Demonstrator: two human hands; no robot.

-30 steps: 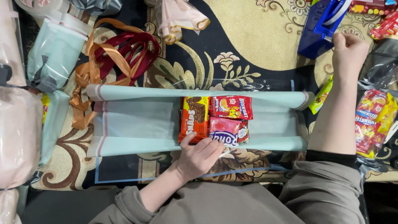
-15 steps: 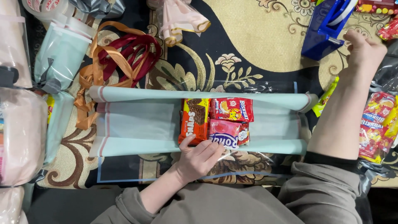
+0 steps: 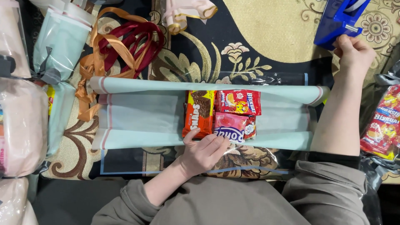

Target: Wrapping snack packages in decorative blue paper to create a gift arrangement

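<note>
Head view, near to far. Left hand (image 3: 204, 151) lies flat, fingers spread, grip loose, closed on nothing; fingertips press the near rolled edge of the pale mint wrapping sheet (image 3: 141, 112) and touch the lower ends of the orange wafer snack pack (image 3: 198, 113) and the pink biscuit pack (image 3: 234, 128). A red biscuit pack (image 3: 238, 102) sits just behind the pink one; all three lie side by side, touching, at the middle of the sheet. Both long edges of the sheet are curled into rolls. It rests on clear cellophane over a patterned dark and gold carpet (image 3: 266, 33). Right hand (image 3: 353, 53) is stretched far right, fingers curled on the base of the blue tape dispenser (image 3: 339, 20). Orange and maroon ribbons (image 3: 121, 41) lie heaped at far left.
</note>
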